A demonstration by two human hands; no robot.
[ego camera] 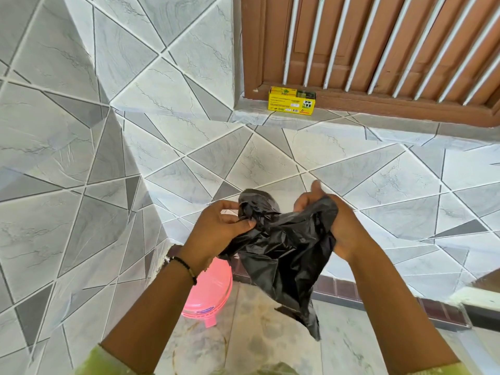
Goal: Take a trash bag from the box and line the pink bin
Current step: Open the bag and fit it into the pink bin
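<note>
Black trash bag (284,250) crumpled, pinched by left hand (216,228) fingers, gripped by right hand (335,226), above pink bin (211,293), yellow box (292,100) on sill.

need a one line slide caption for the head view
Both hands, left hand and right hand, work open a crumpled black trash bag above the pink bin; yellow box on the sill.

Grey-and-white marbled wall tiles cut into angular triangles (167,85), wrapping a corner at left and running below the window. Brown wooden window frame (254,50) at upper right, fronted by slanted white metal bars (332,41). Narrow tiled sill (338,116) along its lower edge. Pale marbled floor tiles (270,334) at bottom, bordered by a strip of dark maroon skirting tiles (341,289) against the wall. Thin black beaded bracelet (184,266) circling a wrist, light-green sleeve fabric (108,362) at the lower edge.
</note>
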